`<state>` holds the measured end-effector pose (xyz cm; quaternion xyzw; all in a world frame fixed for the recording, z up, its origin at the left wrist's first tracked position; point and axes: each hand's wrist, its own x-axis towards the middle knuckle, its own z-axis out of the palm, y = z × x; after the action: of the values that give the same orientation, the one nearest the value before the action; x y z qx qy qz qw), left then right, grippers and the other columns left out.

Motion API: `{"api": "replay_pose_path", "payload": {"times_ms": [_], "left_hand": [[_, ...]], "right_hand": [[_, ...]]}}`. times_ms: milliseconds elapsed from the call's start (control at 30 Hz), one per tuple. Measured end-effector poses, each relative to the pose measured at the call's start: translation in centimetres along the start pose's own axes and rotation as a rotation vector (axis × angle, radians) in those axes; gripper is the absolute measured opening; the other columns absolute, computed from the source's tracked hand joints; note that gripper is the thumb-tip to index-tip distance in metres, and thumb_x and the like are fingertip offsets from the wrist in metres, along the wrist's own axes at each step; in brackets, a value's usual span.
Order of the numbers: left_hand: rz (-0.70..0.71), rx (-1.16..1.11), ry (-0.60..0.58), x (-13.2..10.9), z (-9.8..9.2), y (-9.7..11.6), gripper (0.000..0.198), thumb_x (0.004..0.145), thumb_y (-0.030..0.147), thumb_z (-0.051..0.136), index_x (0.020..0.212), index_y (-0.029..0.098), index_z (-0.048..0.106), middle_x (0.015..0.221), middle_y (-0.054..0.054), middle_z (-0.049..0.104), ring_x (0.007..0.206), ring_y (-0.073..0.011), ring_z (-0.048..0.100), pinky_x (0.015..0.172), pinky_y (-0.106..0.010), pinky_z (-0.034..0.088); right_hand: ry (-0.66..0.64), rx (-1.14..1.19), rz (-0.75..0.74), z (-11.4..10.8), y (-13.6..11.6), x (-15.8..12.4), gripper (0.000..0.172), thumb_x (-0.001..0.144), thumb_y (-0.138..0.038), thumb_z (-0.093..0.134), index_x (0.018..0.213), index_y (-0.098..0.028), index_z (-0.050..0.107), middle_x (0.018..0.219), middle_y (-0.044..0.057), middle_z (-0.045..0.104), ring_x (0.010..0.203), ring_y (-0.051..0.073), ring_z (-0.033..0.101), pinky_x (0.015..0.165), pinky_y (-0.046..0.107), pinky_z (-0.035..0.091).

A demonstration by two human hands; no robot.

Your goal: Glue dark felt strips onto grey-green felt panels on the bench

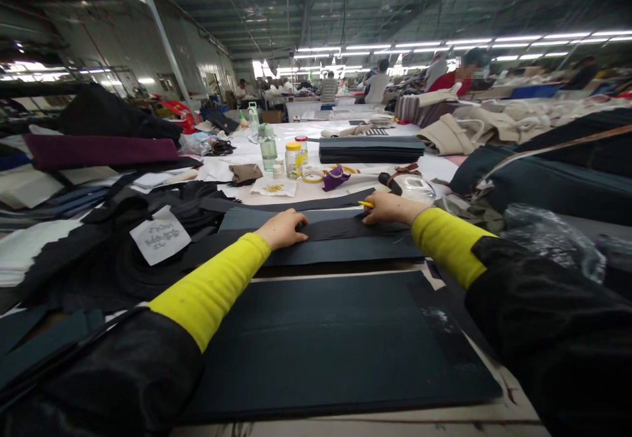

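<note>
Dark strip [345,250], flat under left hand [282,230], under right hand [392,208]

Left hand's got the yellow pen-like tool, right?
No, wrong hand. The head view shows the yellow pen-like tool in the right hand. The left hand holds nothing and lies flat on the dark sheet.

The left hand [282,230] lies palm-down on a long, dark slate-coloured panel [340,251], which rests flat across the table [316,187]. A narrower black strip [345,229] lies along the panel, under both hands. The right hand [392,208] presses on the far edge of the strip, its fingers [375,205] pinching a thin yellow marker [366,204] that points left, its tip mostly hidden.
</note>
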<state>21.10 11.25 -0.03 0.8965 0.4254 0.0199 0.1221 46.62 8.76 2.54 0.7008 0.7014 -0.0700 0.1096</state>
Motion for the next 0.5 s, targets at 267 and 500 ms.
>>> {"api": "replay_pose_path", "payload": {"times_ms": [267, 500], "left_hand": [[0.041, -0.083, 0.111, -0.4, 0.4, -0.2, 0.051, 0.071, 0.028, 0.062, 0.120, 0.018, 0.050, 0.132, -0.011, 0.044, 0.122, -0.0266, 0.040, 0.102, -0.038, 0.034], [0.013, -0.263, 0.133, -5.6, -4.1, -1.1, 0.036, 0.071, 0.046, 0.055, 0.086, 0.014, 0.060, 0.082, -0.001, 0.063, 0.079, -0.0168, 0.057, 0.080, -0.030, 0.047]], "right_hand": [[0.268, 0.181, -0.010, -4.0, -1.2, -4.6, 0.011, 0.080, -0.022, 0.059, 0.087, -0.014, 0.063, 0.067, 0.000, 0.058, 0.061, 0.011, 0.053, 0.059, 0.023, 0.043], [0.507, 0.440, -0.086, -7.7, -1.4, -13.7, 0.022, 0.075, -0.024, 0.061, 0.094, -0.014, 0.067, 0.060, -0.002, 0.055, 0.055, 0.009, 0.050, 0.054, 0.023, 0.039]]}}
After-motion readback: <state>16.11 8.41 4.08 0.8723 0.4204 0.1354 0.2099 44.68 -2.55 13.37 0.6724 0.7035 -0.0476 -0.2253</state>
